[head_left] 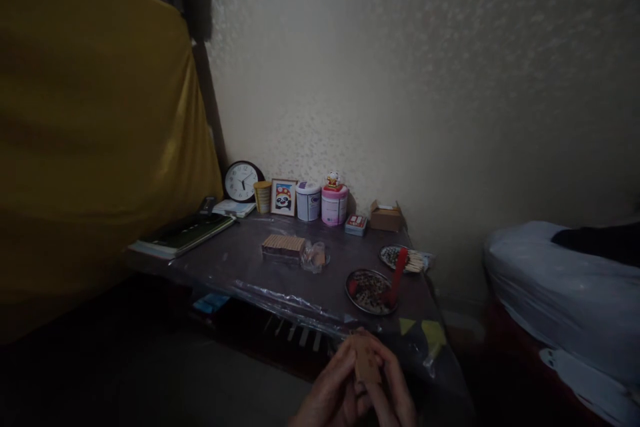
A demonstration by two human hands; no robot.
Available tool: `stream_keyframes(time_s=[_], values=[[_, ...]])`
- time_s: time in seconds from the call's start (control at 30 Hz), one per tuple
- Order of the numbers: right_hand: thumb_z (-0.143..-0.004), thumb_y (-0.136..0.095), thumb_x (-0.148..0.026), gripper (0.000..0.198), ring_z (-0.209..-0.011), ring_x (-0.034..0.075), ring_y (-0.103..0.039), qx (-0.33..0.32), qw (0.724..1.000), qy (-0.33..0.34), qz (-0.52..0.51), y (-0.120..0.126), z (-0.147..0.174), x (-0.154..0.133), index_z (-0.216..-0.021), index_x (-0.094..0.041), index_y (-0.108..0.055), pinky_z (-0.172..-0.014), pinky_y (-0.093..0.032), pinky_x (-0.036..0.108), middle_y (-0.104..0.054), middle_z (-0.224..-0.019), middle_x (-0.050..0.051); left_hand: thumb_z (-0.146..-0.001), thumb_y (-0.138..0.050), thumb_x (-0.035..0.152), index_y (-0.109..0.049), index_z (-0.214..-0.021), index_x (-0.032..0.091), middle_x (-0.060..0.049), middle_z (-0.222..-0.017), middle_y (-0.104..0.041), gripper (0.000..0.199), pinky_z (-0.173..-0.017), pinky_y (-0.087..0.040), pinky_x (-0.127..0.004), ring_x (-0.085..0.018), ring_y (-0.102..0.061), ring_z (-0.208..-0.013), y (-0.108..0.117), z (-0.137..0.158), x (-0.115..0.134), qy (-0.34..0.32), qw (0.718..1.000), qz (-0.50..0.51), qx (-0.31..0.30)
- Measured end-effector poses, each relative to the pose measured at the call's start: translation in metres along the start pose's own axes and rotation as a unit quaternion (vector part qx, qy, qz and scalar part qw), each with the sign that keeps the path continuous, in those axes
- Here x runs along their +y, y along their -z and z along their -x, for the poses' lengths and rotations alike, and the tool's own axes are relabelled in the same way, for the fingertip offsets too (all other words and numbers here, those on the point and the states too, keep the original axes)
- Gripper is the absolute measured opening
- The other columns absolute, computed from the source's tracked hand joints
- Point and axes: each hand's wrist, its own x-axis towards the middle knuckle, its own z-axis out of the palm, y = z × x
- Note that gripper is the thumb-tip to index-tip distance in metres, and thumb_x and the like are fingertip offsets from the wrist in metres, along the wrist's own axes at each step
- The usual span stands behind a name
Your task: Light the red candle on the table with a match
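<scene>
Facing a pale, mottled wall [400, 67], we are looking past a yellow cloth [100, 120] that is hanging at the left. Below it, a tabletop [220, 255] is lying under clear plastic, and a dark green book [195, 235] is resting at its left end. At the back left, a round clock [242, 181] is standing near the wall. Close to the front edge, we are curling the fingers of our left hand [327, 377] and right hand [399, 373]. Toward the right, a metal plate [347, 288] is carrying dark bits, with a red spoon [399, 270] leaning up from it. Near the middle, a row of brown pieces [283, 245] is standing just beside a clear bag [313, 257]. Along the back, a white tub [307, 203], a pink tub [334, 207] and a brown box [385, 218] are sitting left to right, a small tin [355, 225] lying among them. Smallest of all, a brown piece [367, 361] is showing between both hands, which are gripping it near the tabletop's front edge
</scene>
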Motion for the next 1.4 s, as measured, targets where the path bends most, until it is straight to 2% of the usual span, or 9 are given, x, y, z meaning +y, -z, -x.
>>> stream_keyframes(time_s=[0.1,0.17,0.27,0.4,0.53,0.73,1.13,1.27,1.4], values=[[-0.076,-0.062,-0.044,0.049,-0.125,0.028,-0.044,-0.090,0.995,-0.004,-0.044,0.011,-0.005,-0.013,-0.121,-0.027,-0.051,-0.101,-0.039,0.042,-0.050,-0.134,0.009,-0.089,-0.045,0.025,-0.057,-0.113,0.018,-0.008,-0.091,-0.070,0.027,-0.069,-0.043,-0.023,-0.013,-0.063,-0.078,0.002,0.001,0.002,-0.013,1.000,-0.003,0.011],[-0.075,-0.064,-0.042,0.049,-0.122,0.027,-0.047,-0.113,0.990,-0.036,-0.080,0.018,-0.009,-0.021,-0.120,-0.027,-0.052,-0.099,-0.041,0.041,-0.052,-0.132,0.009,-0.089,-0.045,0.025,-0.057,-0.112,0.018,-0.008,-0.093,-0.069,0.027,-0.070,-0.043,-0.024,-0.014,-0.063,-0.083,0.005,0.001,0.003,-0.014,1.000,0.002,0.015],[-0.075,-0.063,-0.044,0.038,-0.108,0.026,-0.058,-0.083,0.992,-0.073,-0.062,0.026,-0.015,-0.025,-0.107,-0.023,-0.060,-0.091,-0.046,0.038,-0.063,-0.116,0.010,-0.088,-0.045,0.027,-0.056,-0.113,0.019,-0.007,-0.095,-0.068,0.029,-0.071,-0.045,-0.027,-0.015,-0.062,-0.083,0.010,0.003,0.004,0.016,0.999,-0.003,0.030],[-0.074,-0.062,-0.045,0.028,-0.088,0.024,-0.063,-0.034,0.997,-0.070,-0.002,0.029,-0.018,-0.023,-0.086,-0.020,-0.066,-0.080,-0.048,0.034,-0.069,-0.088,0.006,-0.088,-0.044,0.030,-0.055,-0.114,0.014,-0.008,-0.084,-0.068,0.033,-0.069,-0.047,-0.027,-0.015,-0.063,-0.076,0.009,0.007,0.005,0.071,0.997,-0.030,0.030],[-0.075,-0.062,-0.045,0.026,-0.077,0.020,-0.062,-0.027,0.996,-0.086,0.011,0.030,-0.016,-0.020,-0.081,-0.020,-0.065,-0.068,-0.048,0.028,-0.067,-0.078,0.002,-0.088,-0.044,0.030,-0.054,-0.115,0.014,-0.009,-0.084,-0.068,0.033,-0.064,-0.048,-0.025,-0.014,-0.064,-0.072,0.005,0.010,0.007,0.095,0.994,-0.052,0.029],[-0.074,-0.063,-0.045,0.025,-0.054,0.013,-0.052,-0.045,0.991,-0.122,-0.023,0.029,-0.013,-0.023,-0.074,-0.020,-0.061,-0.052,-0.041,0.022,-0.052,-0.055,-0.005,-0.087,-0.044,0.029,-0.054,-0.114,0.014,-0.010,-0.085,-0.068,0.032,-0.055,-0.046,-0.020,-0.013,-0.064,-0.066,0.005,0.011,0.007,0.120,0.990,-0.074,0.017],[-0.068,-0.068,-0.049,0.029,-0.063,0.016,-0.059,-0.011,0.997,-0.068,0.024,0.031,-0.018,-0.016,-0.070,-0.019,-0.064,-0.058,-0.046,0.024,-0.062,-0.063,-0.002,-0.084,-0.049,0.031,-0.059,-0.107,0.010,-0.010,-0.079,-0.070,0.033,-0.051,-0.046,-0.020,-0.012,-0.064,-0.058,0.006,0.009,0.009,0.148,0.987,-0.035,0.045],[-0.077,-0.061,-0.043,0.022,-0.068,0.018,-0.061,-0.033,0.993,-0.013,0.112,0.030,-0.017,-0.017,-0.075,-0.021,-0.064,-0.063,-0.047,0.026,-0.063,-0.067,0.000,-0.082,-0.048,0.030,-0.059,-0.103,0.009,-0.010,-0.076,-0.070,0.031,-0.046,-0.043,-0.018,-0.011,-0.062,-0.052,0.006,0.007,0.011,0.150,0.986,-0.030,0.070],[-0.082,-0.056,-0.032,0.016,-0.074,0.017,-0.061,-0.067,0.977,0.052,0.193,0.031,-0.015,-0.020,-0.072,-0.022,-0.064,-0.068,-0.047,0.026,-0.061,-0.077,0.001,-0.078,-0.051,0.028,-0.060,-0.096,0.011,-0.005,-0.069,-0.069,0.026,-0.043,-0.041,-0.018,-0.010,-0.060,-0.045,0.006,0.007,0.010,0.140,0.979,-0.064,0.131]])
